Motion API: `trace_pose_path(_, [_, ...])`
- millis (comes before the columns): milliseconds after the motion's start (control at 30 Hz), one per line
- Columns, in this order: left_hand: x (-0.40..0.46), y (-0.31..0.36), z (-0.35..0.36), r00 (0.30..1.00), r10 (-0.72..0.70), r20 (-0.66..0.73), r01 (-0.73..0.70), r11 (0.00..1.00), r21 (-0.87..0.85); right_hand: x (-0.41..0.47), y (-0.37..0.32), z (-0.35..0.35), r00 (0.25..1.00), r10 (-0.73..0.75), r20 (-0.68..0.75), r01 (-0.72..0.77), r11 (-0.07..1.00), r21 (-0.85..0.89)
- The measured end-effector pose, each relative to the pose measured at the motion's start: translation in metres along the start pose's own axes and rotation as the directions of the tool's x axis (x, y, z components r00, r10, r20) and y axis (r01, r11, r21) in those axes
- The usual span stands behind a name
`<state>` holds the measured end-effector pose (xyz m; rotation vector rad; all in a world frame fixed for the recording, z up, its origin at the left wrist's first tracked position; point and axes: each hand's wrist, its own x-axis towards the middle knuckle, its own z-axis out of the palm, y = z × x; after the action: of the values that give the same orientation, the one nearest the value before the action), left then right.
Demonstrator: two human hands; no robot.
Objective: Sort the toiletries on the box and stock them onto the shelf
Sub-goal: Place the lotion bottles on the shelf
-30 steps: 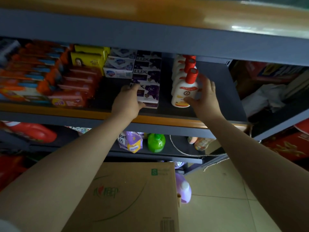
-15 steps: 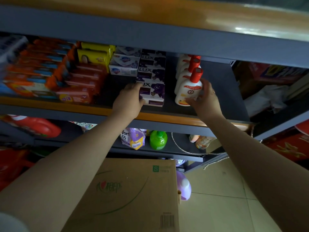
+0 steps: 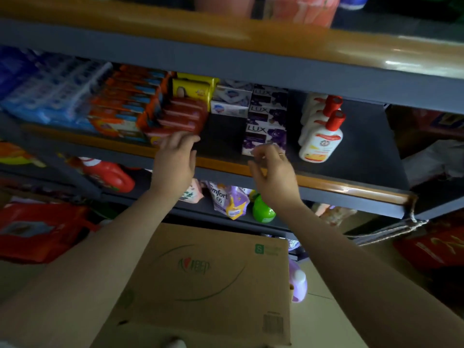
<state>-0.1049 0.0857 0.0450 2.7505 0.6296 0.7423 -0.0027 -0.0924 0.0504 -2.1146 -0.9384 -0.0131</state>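
On the middle shelf (image 3: pixel 326 183) a stack of purple LUX soap boxes (image 3: pixel 266 133) stands next to a row of white lotion bottles with red caps (image 3: pixel 321 140). Left of a bare gap lie red soap boxes (image 3: pixel 182 116), with yellow boxes (image 3: pixel 193 90) and white soap boxes (image 3: pixel 229 101) behind. My left hand (image 3: pixel 175 159) hovers at the shelf edge, its relaxed fingertips close to the lowest red box, and holds nothing. My right hand (image 3: pixel 273 169) hangs just in front of the lowest LUX box, fingers loosely curled and empty. The cardboard box (image 3: pixel 213 272) sits below my arms.
Orange and blue packs (image 3: pixel 75 101) fill the shelf's left side. The lower shelf holds a red jug (image 3: pixel 108 174), a purple Comfort pouch (image 3: pixel 229 199) and a green bottle (image 3: pixel 262 212). A purple bottle (image 3: pixel 297 282) stands on the floor beside the box. Red bags (image 3: pixel 37 229) lie at the left.
My left hand let go of the LUX box and moved left toward the red boxes. My right hand released the lotion bottle and drew back left, in front of the LUX stack.
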Motion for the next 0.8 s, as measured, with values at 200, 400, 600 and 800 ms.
trace_pose_path(200, [0.019, -0.089, -0.033, 0.999, 0.043, 0.032, -0.049, 0.971, 0.235, 0.042, -0.046, 0.067, 0.988, 0.006, 0.153, 0.005, 0.998, -0.07])
trace_pose_path(400, [0.041, -0.112, -0.03, 0.965, 0.201, 0.165, -0.238, 0.939, 0.246, 0.081, -0.063, 0.105, 0.965, 0.191, 0.181, -0.173, 0.979, -0.11])
trace_pose_path(600, [0.058, -0.115, -0.022, 0.949, 0.24, 0.205, -0.301, 0.883, 0.36, 0.092, -0.065, 0.118, 0.952, 0.271, 0.142, -0.256, 0.96, -0.112])
trace_pose_path(800, [0.063, -0.112, -0.011, 0.942, 0.304, 0.141, -0.335, 0.845, 0.417, 0.091, -0.064, 0.119, 0.971, 0.23, 0.066, -0.217, 0.962, -0.165])
